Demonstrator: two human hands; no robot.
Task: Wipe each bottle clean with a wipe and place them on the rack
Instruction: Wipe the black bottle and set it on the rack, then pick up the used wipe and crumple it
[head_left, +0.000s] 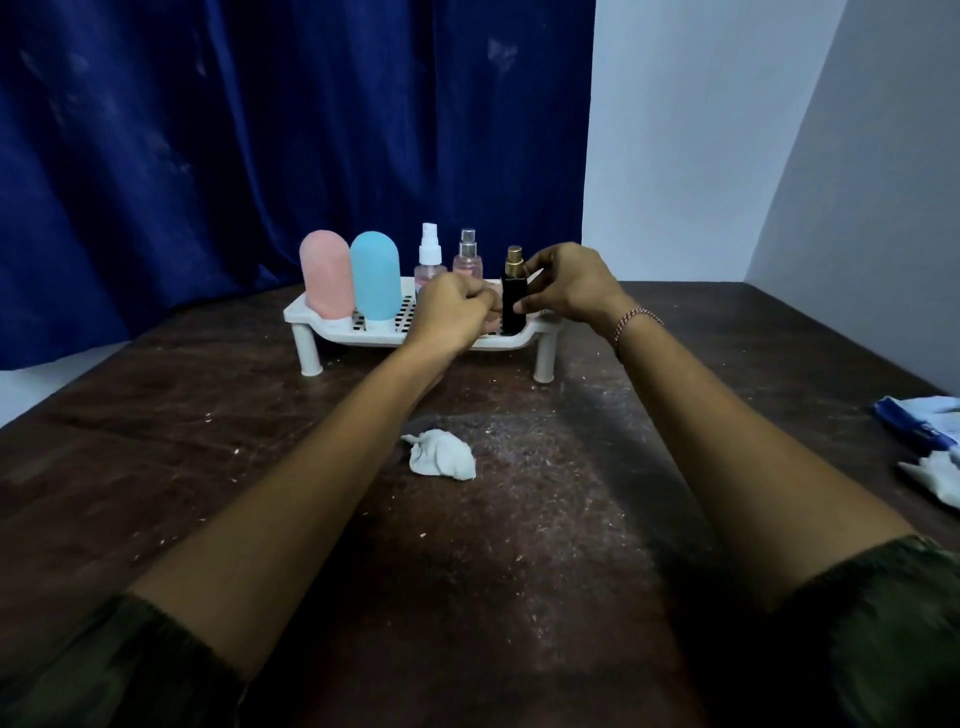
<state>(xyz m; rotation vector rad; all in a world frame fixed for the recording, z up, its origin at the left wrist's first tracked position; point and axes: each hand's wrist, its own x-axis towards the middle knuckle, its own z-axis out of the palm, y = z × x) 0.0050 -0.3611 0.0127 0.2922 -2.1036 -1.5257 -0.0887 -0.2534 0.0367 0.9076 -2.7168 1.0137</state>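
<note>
A white rack (332, 327) stands on short legs at the table's far side. On it stand a pink bottle (326, 273), a blue bottle (375, 278), a clear spray bottle with a white top (430, 257), a pinkish spray bottle (467, 257) and a black bottle with a gold top (514, 293). My right hand (571, 283) pinches the black bottle, which stands upright at the rack's right end. My left hand (452, 312) is curled against that bottle's left side; whether it holds it is hidden. A crumpled used wipe (441, 454) lies on the table between my forearms.
The dark wooden table (208, 467) is dusty and speckled with crumbs. A blue and white wipe pack (919, 421) and a loose wipe (935, 480) lie at the right edge. A blue curtain (260, 130) hangs behind the rack, a white wall to the right.
</note>
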